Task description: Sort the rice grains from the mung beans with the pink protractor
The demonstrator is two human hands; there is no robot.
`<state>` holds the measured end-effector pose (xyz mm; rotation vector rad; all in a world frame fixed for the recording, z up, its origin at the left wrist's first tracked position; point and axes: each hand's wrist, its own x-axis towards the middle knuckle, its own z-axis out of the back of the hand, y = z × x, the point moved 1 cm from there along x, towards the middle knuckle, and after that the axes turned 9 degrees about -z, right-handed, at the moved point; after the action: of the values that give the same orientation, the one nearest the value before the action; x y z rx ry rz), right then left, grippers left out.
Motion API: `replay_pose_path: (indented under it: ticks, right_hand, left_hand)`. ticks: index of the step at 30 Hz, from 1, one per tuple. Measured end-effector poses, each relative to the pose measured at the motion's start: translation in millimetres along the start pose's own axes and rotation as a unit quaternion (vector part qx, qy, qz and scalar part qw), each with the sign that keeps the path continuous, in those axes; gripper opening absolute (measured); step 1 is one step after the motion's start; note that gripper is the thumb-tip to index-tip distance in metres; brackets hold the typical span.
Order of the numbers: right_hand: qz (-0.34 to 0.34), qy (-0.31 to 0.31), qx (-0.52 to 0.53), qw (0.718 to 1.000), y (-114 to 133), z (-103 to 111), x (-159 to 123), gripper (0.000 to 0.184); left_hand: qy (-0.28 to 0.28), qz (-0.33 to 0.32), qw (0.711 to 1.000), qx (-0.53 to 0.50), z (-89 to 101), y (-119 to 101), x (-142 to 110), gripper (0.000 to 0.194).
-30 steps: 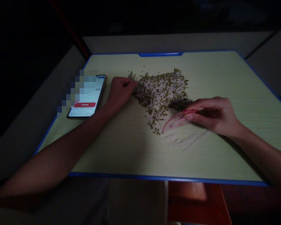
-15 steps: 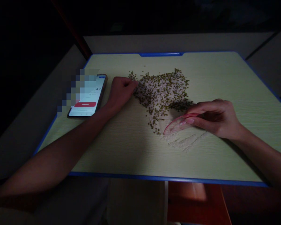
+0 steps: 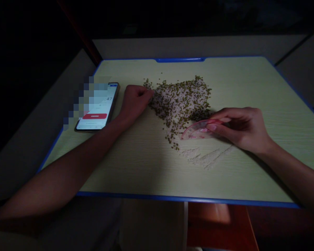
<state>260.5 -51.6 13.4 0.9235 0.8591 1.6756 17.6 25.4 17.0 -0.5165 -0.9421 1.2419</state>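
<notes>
A heap of mixed green beans and white rice [image 3: 179,99] lies in the middle of a pale green tabletop [image 3: 136,160] with a blue rim. My left hand [image 3: 134,101] rests curled as a loose fist at the heap's left edge, its fingertips touching the grains. My right hand [image 3: 239,127] pinches a thin, clear pink plastic scraper [image 3: 197,130], its edge down on the table at the heap's lower right. Streaks of separated white rice [image 3: 206,157] lie just in front of the scraper.
A phone [image 3: 98,106] with a lit screen showing a timer and a red button lies flat at the table's left side. A red-brown chair seat [image 3: 217,226] shows below the table's near edge. The surroundings are dark.
My right hand has lifted the scraper slightly up and away toward the heap's lower edge. The left hand has stayed put. The phone's timer has ticked from 46 to 47.
</notes>
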Motion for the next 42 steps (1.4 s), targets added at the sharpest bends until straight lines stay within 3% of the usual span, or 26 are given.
replay_pose_path:
  ticks: [7, 13, 31, 37, 42]
  right_hand:
    - [-0.017, -0.046, 0.01, 0.999, -1.5, 1.4, 0.6, 0.003]
    - [0.062, -0.01, -0.019, 0.998, 3.5, -2.6, -1.6, 0.006]
    - [0.102, 0.02, -0.104, 0.989, 10.2, -10.6, 2.8, 0.007]
    - [0.156, 0.059, -0.115, 0.979, 14.9, -12.6, 3.0, 0.008]
    - [0.162, 0.083, -0.135, 0.974, 19.2, -11.8, 4.1, 0.01]
  left_hand:
    - [0.0, 0.0, 1.0, 0.003, -0.1, -0.4, -0.3, 0.033]
    - [0.001, -0.005, 1.0, 0.019, 0.9, -3.4, -1.7, 0.036]
    - [0.0, -0.014, 1.0, 0.012, -0.3, -0.4, 0.4, 0.036]
    - [-0.002, -0.009, 1.0, 0.01, -0.2, -0.3, 0.2, 0.036]
    - [-0.003, -0.003, 1.0, -0.003, -0.6, 0.8, 0.3, 0.035]
